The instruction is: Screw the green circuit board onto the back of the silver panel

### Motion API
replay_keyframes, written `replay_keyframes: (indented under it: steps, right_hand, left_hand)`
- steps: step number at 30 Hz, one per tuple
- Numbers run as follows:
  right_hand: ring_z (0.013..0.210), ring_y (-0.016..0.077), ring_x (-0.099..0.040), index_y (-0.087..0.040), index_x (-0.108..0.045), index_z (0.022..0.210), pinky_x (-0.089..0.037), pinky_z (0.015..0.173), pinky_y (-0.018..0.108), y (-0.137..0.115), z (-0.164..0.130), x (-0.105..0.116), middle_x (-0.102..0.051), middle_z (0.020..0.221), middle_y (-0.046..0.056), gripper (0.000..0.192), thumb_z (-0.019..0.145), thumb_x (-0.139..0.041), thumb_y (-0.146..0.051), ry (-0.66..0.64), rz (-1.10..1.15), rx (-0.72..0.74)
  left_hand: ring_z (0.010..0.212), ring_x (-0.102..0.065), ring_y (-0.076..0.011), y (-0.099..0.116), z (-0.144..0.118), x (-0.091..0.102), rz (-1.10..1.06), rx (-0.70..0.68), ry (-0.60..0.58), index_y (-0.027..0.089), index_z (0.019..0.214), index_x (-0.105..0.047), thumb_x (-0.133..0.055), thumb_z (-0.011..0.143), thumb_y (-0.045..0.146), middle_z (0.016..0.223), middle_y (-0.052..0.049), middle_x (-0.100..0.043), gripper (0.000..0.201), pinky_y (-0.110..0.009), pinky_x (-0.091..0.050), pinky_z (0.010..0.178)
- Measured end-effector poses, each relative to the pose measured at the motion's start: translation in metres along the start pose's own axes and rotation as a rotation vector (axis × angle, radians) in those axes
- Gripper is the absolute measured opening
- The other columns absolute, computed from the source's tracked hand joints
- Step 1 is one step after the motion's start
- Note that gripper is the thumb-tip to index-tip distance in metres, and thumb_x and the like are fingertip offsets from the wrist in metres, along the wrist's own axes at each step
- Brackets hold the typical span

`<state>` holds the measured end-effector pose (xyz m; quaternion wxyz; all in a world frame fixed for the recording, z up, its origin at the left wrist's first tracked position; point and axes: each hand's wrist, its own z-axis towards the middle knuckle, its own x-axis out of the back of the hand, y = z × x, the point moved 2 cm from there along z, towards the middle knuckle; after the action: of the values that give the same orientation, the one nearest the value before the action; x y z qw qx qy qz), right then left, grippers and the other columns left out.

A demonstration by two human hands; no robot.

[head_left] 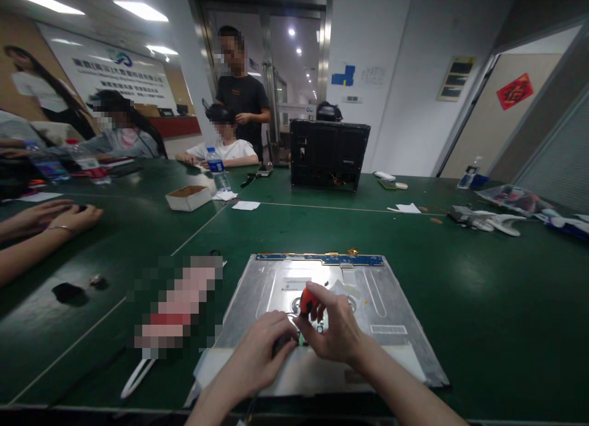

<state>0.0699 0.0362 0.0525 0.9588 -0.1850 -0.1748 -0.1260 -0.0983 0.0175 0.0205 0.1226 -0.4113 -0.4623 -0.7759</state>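
At the bottom centre of the frame, the left hand [267, 343] rests on a flat metal panel [396, 315]. Its fingers are curled together and pinch something small and dark that I cannot make out. Just beside it, touching at the fingertips, the right hand [338, 328] has its fingers clamped on a screwdriver with an orange handle [307, 301], which stands nearly upright over the middle of the panel. The panel lies on the green table [483, 291], and a blue circuit strip [322, 259] runs along its far edge.

To the left of the panel there is a blurred patch, and at the left edge another person's hands [59, 217] lie on the table. Further back, left of centre, stand a small cardboard box [188, 197] and a water bottle [216, 167]. In the upper centre, a black monitor housing [329, 153] stands upright. Behind it, people sit at the table and one person stands near the door.
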Motion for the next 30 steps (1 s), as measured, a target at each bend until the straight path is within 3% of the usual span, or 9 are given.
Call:
replay_keyframes:
  steps: [8,20,30]
  right_hand:
    - [0.055,0.0112,-0.059,-0.017,-0.026,0.142,-0.048,0.048,0.023,0.0009,-0.0043,0.0017,-0.068,0.088,0.005,0.063,0.083,-0.048,-0.015,-0.039,0.036,-0.021]
    - [0.050,0.0102,-0.054,-0.019,-0.032,0.136,-0.043,0.045,0.021,-0.0002,-0.0002,0.0021,-0.065,0.080,0.002,0.051,0.089,-0.051,-0.023,-0.018,-0.014,-0.011]
    - [0.052,0.0116,-0.058,-0.016,-0.030,0.140,-0.049,0.047,0.022,-0.0010,0.0002,0.0038,-0.066,0.079,0.003,0.057,0.086,-0.048,-0.016,-0.024,-0.004,-0.037]
  left_hand:
    - [0.087,-0.060,-0.0211,0.0040,0.0005,0.0020,0.010,0.012,-0.009,0.020,0.088,-0.062,-0.049,0.086,0.014,0.090,-0.005,-0.065,0.014,-0.032,-0.047,0.078]
    - [0.088,-0.060,-0.0209,-0.0006,0.0002,0.0002,-0.001,-0.002,-0.014,0.020,0.090,-0.063,-0.048,0.087,0.014,0.092,-0.005,-0.065,0.016,-0.032,-0.047,0.079]
    - [0.086,-0.059,-0.0210,0.0000,0.0001,0.0005,0.025,0.005,-0.015,0.020,0.088,-0.063,-0.049,0.085,0.015,0.087,-0.005,-0.064,0.016,-0.032,-0.047,0.077]
